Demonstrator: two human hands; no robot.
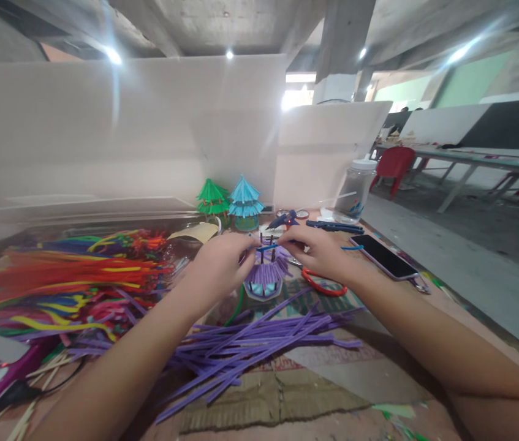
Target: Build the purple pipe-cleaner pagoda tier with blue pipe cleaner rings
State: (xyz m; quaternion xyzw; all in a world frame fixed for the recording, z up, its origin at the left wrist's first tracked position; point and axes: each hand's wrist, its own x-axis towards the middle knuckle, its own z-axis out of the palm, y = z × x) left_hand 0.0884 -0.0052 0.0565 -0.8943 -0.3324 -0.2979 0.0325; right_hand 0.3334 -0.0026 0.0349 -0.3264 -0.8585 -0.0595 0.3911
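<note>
A small purple pagoda-like model (266, 274) stands in front of me, with a fringed purple roof, a pale blue base and dark posts rising from its top. A blue pipe cleaner (267, 248) stretches across those posts. My left hand (226, 258) pinches it at the left side, and my right hand (317, 246) pinches it at the right. Its far end appears to stick out past my right wrist. Red-handled scissors (324, 283) lie just below my right hand. Loose purple pipe cleaners (259, 343) are spread on the cardboard between my forearms.
Coloured pipe cleaners (66, 272) are heaped at left. Behind stand a green model (212, 197), a blue model (245, 199) and a glue gun (284, 219). A phone (388, 257) and a clear jar (355, 193) are at right. A white panel (125, 122) closes the back.
</note>
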